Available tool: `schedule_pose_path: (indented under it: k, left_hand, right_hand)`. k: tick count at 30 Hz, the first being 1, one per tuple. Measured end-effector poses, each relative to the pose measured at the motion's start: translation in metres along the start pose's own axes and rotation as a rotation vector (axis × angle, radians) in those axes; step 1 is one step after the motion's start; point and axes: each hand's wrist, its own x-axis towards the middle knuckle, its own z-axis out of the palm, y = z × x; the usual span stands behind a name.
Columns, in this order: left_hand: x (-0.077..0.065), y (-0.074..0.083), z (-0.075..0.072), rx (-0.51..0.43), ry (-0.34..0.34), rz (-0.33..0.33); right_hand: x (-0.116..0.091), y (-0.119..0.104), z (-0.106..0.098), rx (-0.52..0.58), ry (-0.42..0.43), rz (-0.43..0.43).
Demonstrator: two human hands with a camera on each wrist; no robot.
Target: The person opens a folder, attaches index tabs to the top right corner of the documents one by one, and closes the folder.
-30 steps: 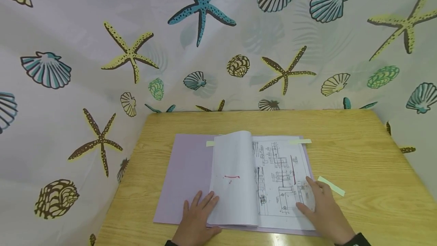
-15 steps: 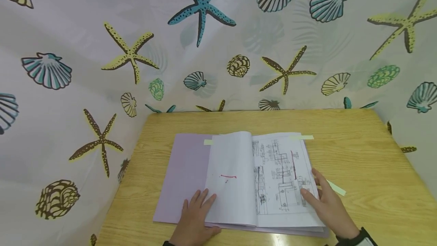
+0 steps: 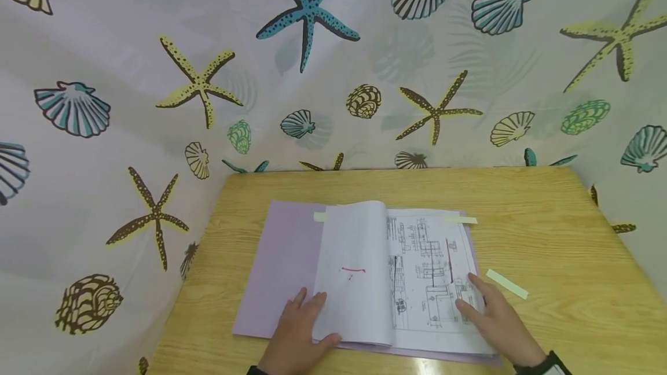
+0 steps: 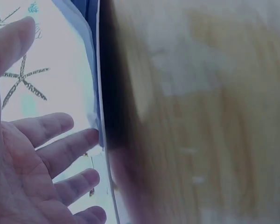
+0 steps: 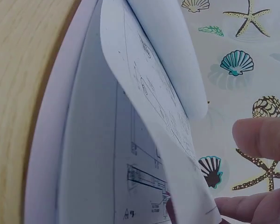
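A lilac folder point(image 3: 294, 247) lies spread on the table with its sheets turned open. My left hand point(image 3: 297, 328) rests on the left sheet point(image 3: 354, 300), a blank white page with a red mark; its fingers also reach over the folder. In the left wrist view, that hand's fingers point(image 4: 67, 149) are spread. My right hand point(image 3: 500, 317) is at the right edge of the drawing sheet point(image 3: 417, 265), with thumb and forefinger over it. In the right wrist view, the drawing sheet point(image 5: 144, 93) bows up from the one beneath, and a fingertip point(image 5: 170, 207) shows under it.
Pale yellow sticky tabs stick out at the top left point(image 3: 320, 217) and top right point(image 3: 466, 220). A loose yellow strip point(image 3: 507, 283) lies on the wooden table point(image 3: 563, 236) beside my right hand. A shell-and-starfish cloth point(image 3: 323, 97) hangs around the table.
The right sheet shifted rightward and up with my right hand, then came back lower. My right hand dipped back toward the page. The left hand stayed nearly in place, its thumb shifting slightly.
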Motion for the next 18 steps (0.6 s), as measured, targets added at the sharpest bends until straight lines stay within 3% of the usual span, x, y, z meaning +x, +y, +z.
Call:
schedule_pose_path:
  k: [7, 18]
  left_hand:
    - [0.001, 0.011, 0.003, 0.018, -0.029, 0.046]
    - [0.002, 0.018, 0.008, 0.042, -0.023, 0.135]
  right_hand:
    - [0.0, 0.005, 0.004, -0.031, -0.002, -0.007]
    - [-0.002, 0.005, 0.006, -0.04, 0.0, -0.003]
